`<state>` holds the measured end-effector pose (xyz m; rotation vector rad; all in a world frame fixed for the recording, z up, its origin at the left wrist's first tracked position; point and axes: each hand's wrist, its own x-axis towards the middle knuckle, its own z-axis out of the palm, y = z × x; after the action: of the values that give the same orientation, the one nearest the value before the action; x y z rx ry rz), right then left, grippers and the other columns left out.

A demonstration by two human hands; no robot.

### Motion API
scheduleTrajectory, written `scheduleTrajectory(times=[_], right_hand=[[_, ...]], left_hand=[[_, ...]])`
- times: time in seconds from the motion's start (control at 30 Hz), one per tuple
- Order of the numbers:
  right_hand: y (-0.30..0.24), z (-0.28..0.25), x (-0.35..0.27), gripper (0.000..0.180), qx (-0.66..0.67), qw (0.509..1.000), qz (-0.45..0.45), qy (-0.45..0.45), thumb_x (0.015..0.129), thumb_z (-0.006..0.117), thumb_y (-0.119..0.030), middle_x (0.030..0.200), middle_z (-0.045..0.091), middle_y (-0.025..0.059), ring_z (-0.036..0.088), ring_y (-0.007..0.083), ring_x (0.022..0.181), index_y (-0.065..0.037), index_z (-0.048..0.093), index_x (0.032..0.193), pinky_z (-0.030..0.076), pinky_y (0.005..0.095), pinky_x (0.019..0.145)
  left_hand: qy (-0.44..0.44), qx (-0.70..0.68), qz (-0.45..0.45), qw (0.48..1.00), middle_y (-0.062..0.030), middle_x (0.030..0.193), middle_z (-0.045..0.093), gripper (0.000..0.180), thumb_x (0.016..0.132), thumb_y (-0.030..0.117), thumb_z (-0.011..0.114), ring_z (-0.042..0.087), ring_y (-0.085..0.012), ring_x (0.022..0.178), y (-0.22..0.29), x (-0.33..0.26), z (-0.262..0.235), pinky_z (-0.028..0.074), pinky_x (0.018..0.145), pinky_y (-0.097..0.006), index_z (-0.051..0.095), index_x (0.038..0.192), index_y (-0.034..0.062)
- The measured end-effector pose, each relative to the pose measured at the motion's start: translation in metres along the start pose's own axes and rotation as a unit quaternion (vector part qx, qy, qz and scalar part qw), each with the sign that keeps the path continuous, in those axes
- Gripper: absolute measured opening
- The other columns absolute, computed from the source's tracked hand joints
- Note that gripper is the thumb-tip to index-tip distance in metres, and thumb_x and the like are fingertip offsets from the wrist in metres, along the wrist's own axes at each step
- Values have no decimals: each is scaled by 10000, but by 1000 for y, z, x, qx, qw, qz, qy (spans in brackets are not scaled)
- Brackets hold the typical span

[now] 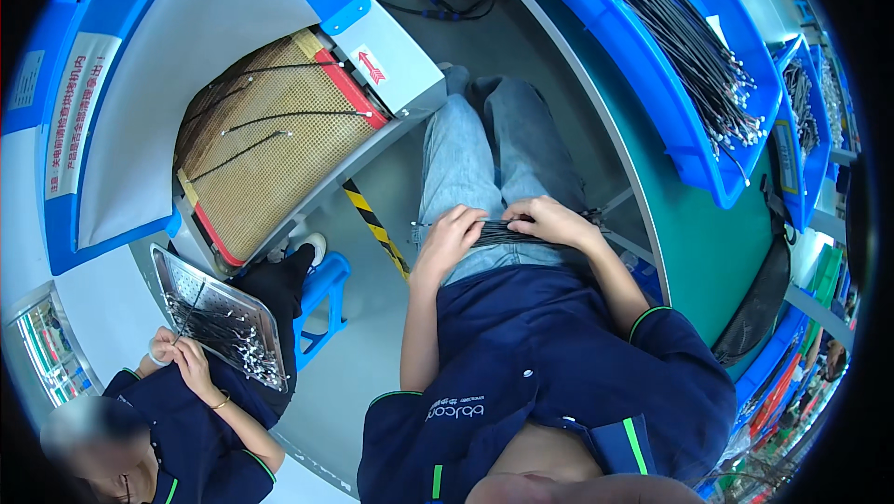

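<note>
Across my lap, on the light blue jeans (pixel 461 173), lies a bundle of thin black cables (pixel 496 234). My left hand (pixel 451 241) has its fingers curled over the bundle's left part, with the thumb side toward the middle. From the right, my right hand (pixel 548 222) grips the same cables, its fingers bent and drawn together near the middle. The two hands are a short gap apart. Cable ends stick out beyond both hands; what lies under the fingers is hidden.
Left of me stands a blue and white machine (pixel 372 57) with a mesh conveyor belt (pixel 270 169) carrying several cables. A co-worker (pixel 186 420) handles cables over a metal tray (pixel 265 304). On my right, a green table (pixel 684 252) holds blue bins (pixel 689 155) of cables.
</note>
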<state>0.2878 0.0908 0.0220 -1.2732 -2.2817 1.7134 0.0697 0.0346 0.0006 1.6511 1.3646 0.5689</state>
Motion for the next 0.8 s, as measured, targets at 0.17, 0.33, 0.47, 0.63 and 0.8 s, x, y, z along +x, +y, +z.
scheduleTrajectory(times=[0.17, 0.33, 0.47, 0.63, 0.8], right_hand=[[-7, -16, -7, 197, 26, 999, 19, 27, 836, 613, -133, 917, 676, 179, 653, 310, 842, 21, 676, 940, 495, 382, 766], [-5, -32, -10, 184, 49, 996, 3, 73, 827, 623, -118, 909, 678, 156, 652, 296, 850, 10, 678, 948, 501, 368, 768], [-9, -34, -3, 180, 26, 996, -35, 82, 821, 636, -119, 913, 673, 149, 652, 292, 862, -15, 679, 962, 503, 362, 767], [-40, -15, 16, 186, -44, 982, -136, 126, 809, 661, -146, 936, 657, 94, 643, 298, 826, -65, 669, 977, 510, 377, 728], [-38, -9, 24, 140, -52, 967, -166, 186, 801, 675, -144, 869, 649, 75, 645, 267, 741, -73, 670, 922, 520, 347, 646]], left_hand=[[61, 123, 56, 989, -110, 877, 633, 164, 842, 172, 632, 594, -288, 854, -15, -8, -18, 443, 803, -376, 661, 948, 49], [103, 84, -11, 991, -107, 873, 622, 143, 853, 155, 609, 575, -301, 882, -21, -17, -35, 425, 827, -399, 661, 940, 54], [67, 34, -66, 995, -122, 852, 612, 164, 876, 129, 594, 589, -311, 796, -6, -14, -40, 465, 734, -382, 655, 996, 37], [77, -21, -33, 996, -136, 826, 611, 189, 865, 119, 621, 607, -306, 780, 10, -2, -23, 481, 696, -368, 637, 1031, 29], [151, 17, 24, 988, -125, 839, 624, 173, 824, 92, 665, 616, -286, 803, 21, 0, -28, 487, 699, -365, 629, 979, 25]])
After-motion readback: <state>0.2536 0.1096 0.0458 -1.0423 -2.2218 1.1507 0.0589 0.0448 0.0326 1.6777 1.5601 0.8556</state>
